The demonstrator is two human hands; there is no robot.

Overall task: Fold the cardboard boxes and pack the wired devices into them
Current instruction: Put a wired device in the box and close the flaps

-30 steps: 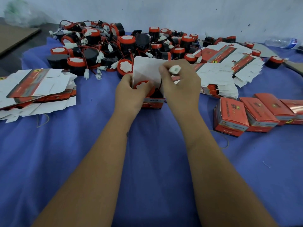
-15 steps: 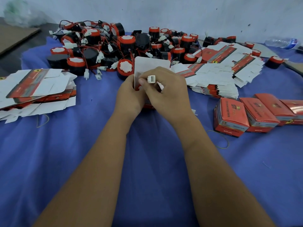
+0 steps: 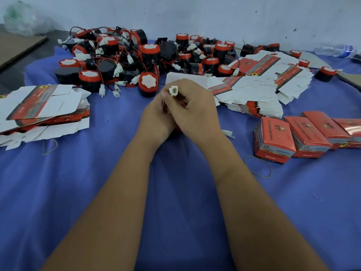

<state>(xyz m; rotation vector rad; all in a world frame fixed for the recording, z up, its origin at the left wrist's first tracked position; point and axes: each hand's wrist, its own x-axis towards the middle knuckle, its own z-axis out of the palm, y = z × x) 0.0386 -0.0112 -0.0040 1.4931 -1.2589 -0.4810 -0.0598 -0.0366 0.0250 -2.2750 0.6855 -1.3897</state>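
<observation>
Both our hands are working pressed together at mid-table, our right hand (image 3: 195,108) pinching the small white plastic connector (image 3: 173,90) over the open red-and-white cardboard box (image 3: 185,79) our left hand (image 3: 156,118) is gripping (mostly hidden), risking a snagged wire blocking the flap.

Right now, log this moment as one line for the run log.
step: tucking connector into box | right hand: pinches white connector | left hand: holds open box | finished boxes: at right
</observation>
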